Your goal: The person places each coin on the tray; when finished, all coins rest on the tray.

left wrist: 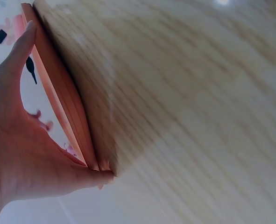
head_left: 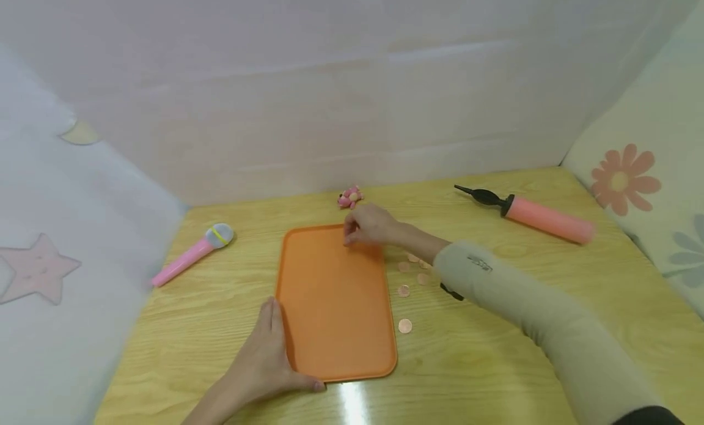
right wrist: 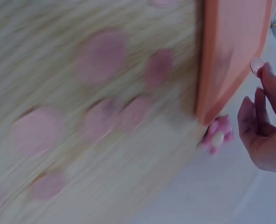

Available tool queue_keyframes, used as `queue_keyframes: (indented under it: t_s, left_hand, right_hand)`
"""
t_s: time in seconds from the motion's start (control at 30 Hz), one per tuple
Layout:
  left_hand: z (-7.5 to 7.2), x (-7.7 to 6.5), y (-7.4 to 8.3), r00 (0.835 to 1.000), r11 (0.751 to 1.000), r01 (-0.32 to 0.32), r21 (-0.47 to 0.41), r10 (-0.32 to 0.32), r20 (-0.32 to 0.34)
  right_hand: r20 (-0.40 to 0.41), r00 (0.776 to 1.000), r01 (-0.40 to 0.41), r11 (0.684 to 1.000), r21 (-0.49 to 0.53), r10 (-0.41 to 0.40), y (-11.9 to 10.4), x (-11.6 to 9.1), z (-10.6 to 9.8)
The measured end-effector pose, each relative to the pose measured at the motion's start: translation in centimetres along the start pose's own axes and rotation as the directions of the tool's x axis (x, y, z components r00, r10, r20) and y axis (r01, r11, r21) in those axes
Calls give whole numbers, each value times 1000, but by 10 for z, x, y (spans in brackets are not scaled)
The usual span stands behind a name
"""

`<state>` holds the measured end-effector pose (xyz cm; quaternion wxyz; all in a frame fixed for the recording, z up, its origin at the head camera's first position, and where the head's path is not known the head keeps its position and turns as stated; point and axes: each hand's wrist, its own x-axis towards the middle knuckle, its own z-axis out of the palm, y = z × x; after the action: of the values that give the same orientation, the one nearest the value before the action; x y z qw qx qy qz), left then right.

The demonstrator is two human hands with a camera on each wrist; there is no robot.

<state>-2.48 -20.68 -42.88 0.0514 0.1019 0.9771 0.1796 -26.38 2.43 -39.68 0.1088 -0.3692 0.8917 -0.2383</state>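
Observation:
An orange tray [head_left: 335, 303] lies on the wooden table, its surface bare in the head view. My left hand [head_left: 266, 358] touches the tray's near left corner, with straight fingers along the left side and the thumb at the near edge. Over the tray's far right corner, my right hand [head_left: 370, 224] pinches a copper-coloured coin [right wrist: 257, 66] between thumb and fingertips, which shows in the right wrist view. Several more coins [head_left: 405, 326] lie on the table right of the tray, some partly hidden under the right forearm.
Behind the tray lies a small pink toy figure [head_left: 350, 197]. A pink toy microphone [head_left: 189, 258] rests at the left. On the right is a pink hand pump [head_left: 547, 218] with a black nozzle. Pale cloth walls [head_left: 275, 107] border the table at the back and sides.

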Motion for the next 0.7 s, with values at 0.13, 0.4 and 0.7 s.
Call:
queue_keyframes:
  t_s: [0.13,0.4,0.7]
  left_hand:
    - [-1,2,1,999,1000,19,16,-20,27]
    - [1,5,3,995,998,64,21,-65,75]
    - [0,4,2,993,996,91,14,-91,76]
  right_hand:
    - [41,999,-4,999,51,1,-14,35,16]
    - [85,996,-31,1000,1,31,-15,61,39]
    - [8,1000,-2,998,-66,3,-9,68,49]
